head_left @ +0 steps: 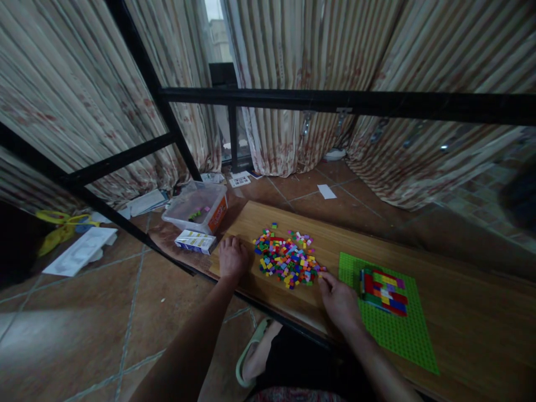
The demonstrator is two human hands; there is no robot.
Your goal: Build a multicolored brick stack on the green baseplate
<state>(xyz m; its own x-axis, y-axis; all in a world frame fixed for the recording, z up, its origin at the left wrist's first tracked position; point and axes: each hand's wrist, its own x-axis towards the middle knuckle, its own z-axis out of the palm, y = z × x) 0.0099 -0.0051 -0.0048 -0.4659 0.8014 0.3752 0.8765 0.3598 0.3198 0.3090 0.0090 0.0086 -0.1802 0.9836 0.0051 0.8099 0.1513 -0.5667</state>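
Observation:
A heap of small multicoloured toy bricks [287, 259] is spread on the wooden table [318, 229]. My right hand [340, 301] is at the heap's right edge, thumb and forefinger pinched on a small brick, its colour hard to make out. Left of the heap, my left hand [233, 258] rests on the tabletop near its edge, fingers curled under; no object shows in it. On the right lies a green studded baseplate [396, 335], bearing a layered block of coloured bricks [385, 290], its rows in red, yellow, blue, green and white.
A clear plastic tub [195, 206] with a few bricks inside stands beyond the table's left end, beside a small white-and-blue box [195, 241]. A black metal frame [293, 97] crosses before the striped curtains [285, 56]. A white foam tray [81, 251] lies on the tiled floor.

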